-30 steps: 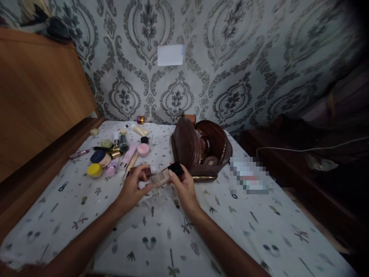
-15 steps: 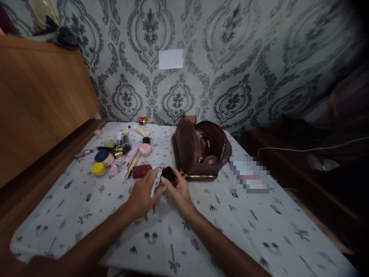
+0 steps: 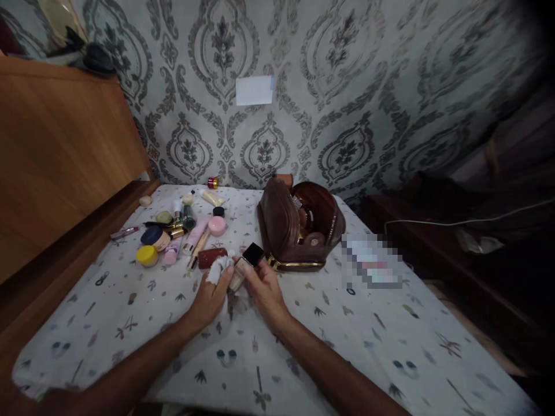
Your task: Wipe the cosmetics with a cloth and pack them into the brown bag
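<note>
My right hand (image 3: 267, 293) grips a small foundation bottle (image 3: 237, 278) with a square black cap (image 3: 252, 254), tilted over the table. A crumpled white wipe (image 3: 218, 268) is pinched in my left hand (image 3: 211, 300), close against the bottle's left side. The fingers of both hands partly cover the bottle. Just beyond my left hand lies a dark red case (image 3: 211, 257). An unzipped brown cosmetic bag (image 3: 277, 222) stands behind my right hand, with bottles inside it.
Left of the bag lie a pink jar (image 3: 217, 226), a yellow-lidded jar (image 3: 147, 255), a blue-lidded jar (image 3: 155, 237), a lilac tube (image 3: 196, 236) and other cosmetics. A pixelated flat item (image 3: 375, 263) is on the right. A wooden cabinet (image 3: 65, 156) borders the left side.
The bottle has turned so its pale glass body shows below the black cap. My left hand and the wipe have shifted left, and the wipe looks more bunched up.
</note>
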`<state>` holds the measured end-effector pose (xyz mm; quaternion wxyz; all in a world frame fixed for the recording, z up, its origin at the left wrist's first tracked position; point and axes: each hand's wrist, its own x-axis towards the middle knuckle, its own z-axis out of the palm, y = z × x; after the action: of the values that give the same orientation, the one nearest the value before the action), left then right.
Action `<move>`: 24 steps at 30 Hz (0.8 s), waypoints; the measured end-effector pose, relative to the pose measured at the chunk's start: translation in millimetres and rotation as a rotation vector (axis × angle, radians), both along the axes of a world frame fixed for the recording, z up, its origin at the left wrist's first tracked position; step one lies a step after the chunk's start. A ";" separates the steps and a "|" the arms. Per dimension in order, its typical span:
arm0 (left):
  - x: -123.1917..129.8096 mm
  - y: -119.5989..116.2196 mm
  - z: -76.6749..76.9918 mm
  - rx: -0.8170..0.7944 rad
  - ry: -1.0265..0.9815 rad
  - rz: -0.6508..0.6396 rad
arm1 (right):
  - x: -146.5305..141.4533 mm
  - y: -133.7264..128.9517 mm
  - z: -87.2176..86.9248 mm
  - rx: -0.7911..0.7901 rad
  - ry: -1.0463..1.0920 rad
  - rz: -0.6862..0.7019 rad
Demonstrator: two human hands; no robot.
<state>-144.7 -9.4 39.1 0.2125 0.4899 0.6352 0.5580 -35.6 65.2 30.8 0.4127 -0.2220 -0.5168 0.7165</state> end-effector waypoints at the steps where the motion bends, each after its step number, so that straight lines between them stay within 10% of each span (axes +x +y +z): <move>1: 1.0 0.2 -1.0 0.007 -0.002 -0.009 | -0.9 -2.6 0.2 -0.010 0.010 0.018; 9: -25.5 3.6 13.5 0.068 0.049 0.203 | 5.4 -6.1 11.7 -0.102 -0.017 0.130; 16: -38.9 -2.8 19.1 0.024 0.182 -0.238 | 7.6 -10.5 7.8 -0.032 -0.189 0.525; 24: -28.0 -1.3 17.8 0.007 0.064 -0.100 | 10.7 -9.6 12.1 0.153 -0.349 0.481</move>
<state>-172.8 -10.7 56.9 0.2178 0.5394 0.6144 0.5330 -24.8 55.5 42.9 0.1516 -0.1811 -0.6699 0.7039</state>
